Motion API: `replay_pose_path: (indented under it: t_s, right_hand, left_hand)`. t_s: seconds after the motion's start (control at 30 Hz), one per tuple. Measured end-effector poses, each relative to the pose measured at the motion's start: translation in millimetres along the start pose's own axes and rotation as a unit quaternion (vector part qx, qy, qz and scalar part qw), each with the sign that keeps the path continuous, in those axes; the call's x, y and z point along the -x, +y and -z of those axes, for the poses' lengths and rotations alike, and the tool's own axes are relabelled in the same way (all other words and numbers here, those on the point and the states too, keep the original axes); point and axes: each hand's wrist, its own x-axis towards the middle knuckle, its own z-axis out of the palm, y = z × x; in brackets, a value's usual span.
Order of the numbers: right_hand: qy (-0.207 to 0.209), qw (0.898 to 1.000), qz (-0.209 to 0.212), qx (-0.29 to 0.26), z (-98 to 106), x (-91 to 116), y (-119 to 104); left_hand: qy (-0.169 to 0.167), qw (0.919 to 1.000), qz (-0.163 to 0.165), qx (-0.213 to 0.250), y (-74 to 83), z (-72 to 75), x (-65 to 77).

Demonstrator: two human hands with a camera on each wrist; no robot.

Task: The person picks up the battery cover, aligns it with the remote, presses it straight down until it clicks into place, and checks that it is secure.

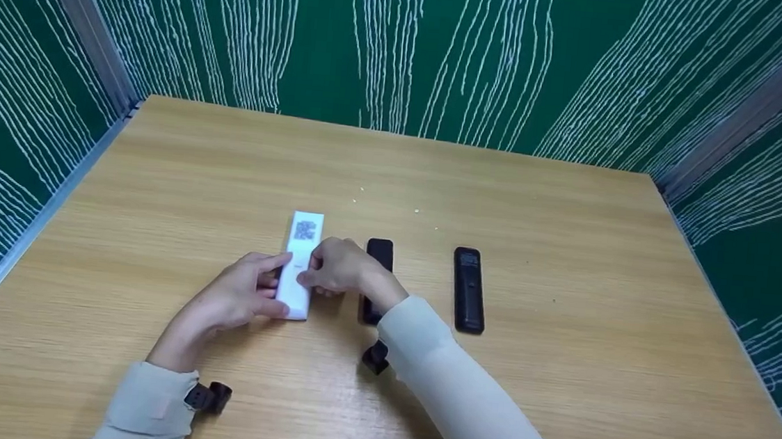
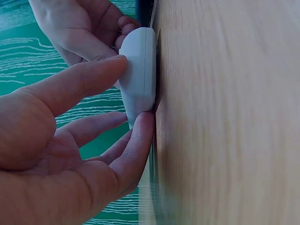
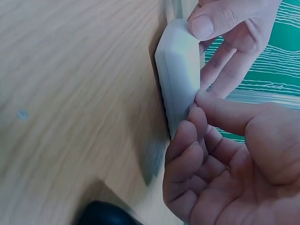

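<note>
A long white remote control (image 1: 301, 240) lies on the wooden table with its QR-code label facing up. From its left side, my left hand (image 1: 239, 293) holds it, the thumb (image 2: 112, 65) on top near the close end and a finger along its lower edge. My right hand (image 1: 342, 266) grips the opposite long side, its thumb lying on the upper face and its other fingers curled beneath the edge. In the right wrist view, small bumps show along the underside of the white remote control (image 3: 180, 70).
A black remote control (image 1: 380, 248) lies just right, partly hidden under my right wrist. Farther right lies another black remote control (image 1: 469, 292). Small white specks dot the table (image 1: 505, 193) toward the back. Green panels with white streaks (image 1: 321, 46) enclose it.
</note>
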Motion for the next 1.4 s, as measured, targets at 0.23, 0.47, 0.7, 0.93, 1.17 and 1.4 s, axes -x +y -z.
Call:
replay_pose_path:
  t_s: [0.23,0.47,0.7,0.93,1.17,1.4]
  right_hand:
    - [-0.013,1.0,0.014,0.011,-2.1,3.0,-0.5]
    - [-0.018,0.999,0.026,0.018,-1.5,3.7,-0.5]
    - [-0.014,0.997,0.054,0.052,-0.8,6.3,-0.3]
    - [-0.013,0.997,0.056,0.054,0.7,6.2,0.0]
    - [-0.01,0.998,0.044,0.043,2.4,3.2,1.1]
    - [0.014,0.999,0.036,0.038,2.8,-0.7,2.2]
  left_hand:
    - [0.0,1.0,-0.003,0.001,-0.1,0.1,0.4]
    - [-0.005,0.9999,-0.004,0.012,0.5,-0.6,0.5]
    - [-0.007,0.9999,-0.001,0.01,1.5,0.3,0.5]
    - [-0.005,1.0,0.001,0.004,1.8,0.3,0.1]
    - [-0.001,1.0,0.005,-0.003,1.1,1.0,-0.4]
    - [-0.002,1.0,0.001,-0.007,-0.3,1.1,0.6]
